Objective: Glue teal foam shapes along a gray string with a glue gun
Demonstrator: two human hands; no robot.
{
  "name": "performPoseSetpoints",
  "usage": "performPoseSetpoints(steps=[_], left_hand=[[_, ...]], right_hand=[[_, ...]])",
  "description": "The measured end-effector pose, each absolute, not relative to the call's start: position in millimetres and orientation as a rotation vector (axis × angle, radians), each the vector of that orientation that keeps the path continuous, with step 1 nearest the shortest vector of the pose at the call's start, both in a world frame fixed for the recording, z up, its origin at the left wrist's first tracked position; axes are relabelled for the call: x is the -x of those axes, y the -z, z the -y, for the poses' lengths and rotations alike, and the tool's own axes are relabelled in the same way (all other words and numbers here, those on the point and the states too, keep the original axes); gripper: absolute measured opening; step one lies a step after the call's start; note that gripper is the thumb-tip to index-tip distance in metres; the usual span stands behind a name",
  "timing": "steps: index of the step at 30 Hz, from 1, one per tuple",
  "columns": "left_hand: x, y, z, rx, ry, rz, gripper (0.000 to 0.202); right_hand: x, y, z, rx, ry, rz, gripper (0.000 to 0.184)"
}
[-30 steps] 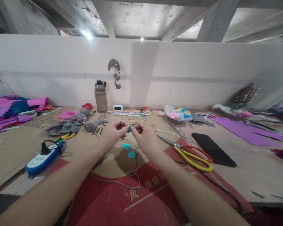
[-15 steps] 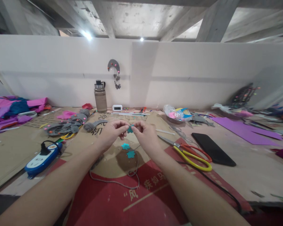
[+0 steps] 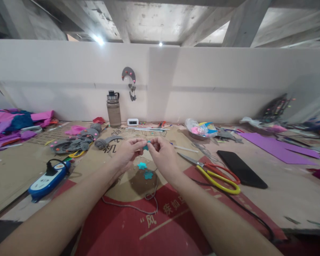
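Between my fingertips is a small teal felt piece [image 3: 146,146], mostly covered by the fingers. My left hand [image 3: 130,151] pinches its left side, and my right hand [image 3: 161,151] pinches it from the right. Just below the hands, two teal star-shaped felt pieces lie on the board: a brighter star [image 3: 142,166] and a darker star [image 3: 148,175] nearer me. A thin grey cord [image 3: 128,205] loops across the board under my wrists and runs up toward the right hand. Where its upper end goes is hidden.
Scissors [image 3: 210,172] with red and yellow handles lie right of my right arm, beside a black phone [image 3: 241,169]. A blue power strip [image 3: 48,180] is at left. Grey felt pieces [image 3: 72,144], a bottle [image 3: 113,110] and a bowl of scraps [image 3: 200,129] stand farther back.
The held teal piece is now more covered by my fingers. My right fingers have curled in closer to the left ones. The stars on the board stay where they were.
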State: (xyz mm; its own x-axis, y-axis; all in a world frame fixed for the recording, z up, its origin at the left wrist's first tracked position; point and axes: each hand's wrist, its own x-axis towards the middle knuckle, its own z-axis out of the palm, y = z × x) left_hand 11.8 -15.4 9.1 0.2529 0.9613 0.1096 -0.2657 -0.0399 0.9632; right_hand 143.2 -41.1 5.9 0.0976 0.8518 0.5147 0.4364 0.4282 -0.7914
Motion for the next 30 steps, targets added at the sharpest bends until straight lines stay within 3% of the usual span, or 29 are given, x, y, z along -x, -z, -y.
performPoseSetpoints(steps=[18,30], left_hand=[[-5.7,-1.9,6.0,-1.466,-1.216,-0.929,0.024],[-5.4,-8.5,12.8,-1.583,-1.205,-0.948,0.021]], right_hand=[[-149.7,-0.8,37.8,1.097,-0.338,1.626,0.01],[-153.3,-4.6,39.1,1.097,-0.229,1.682,0.016]])
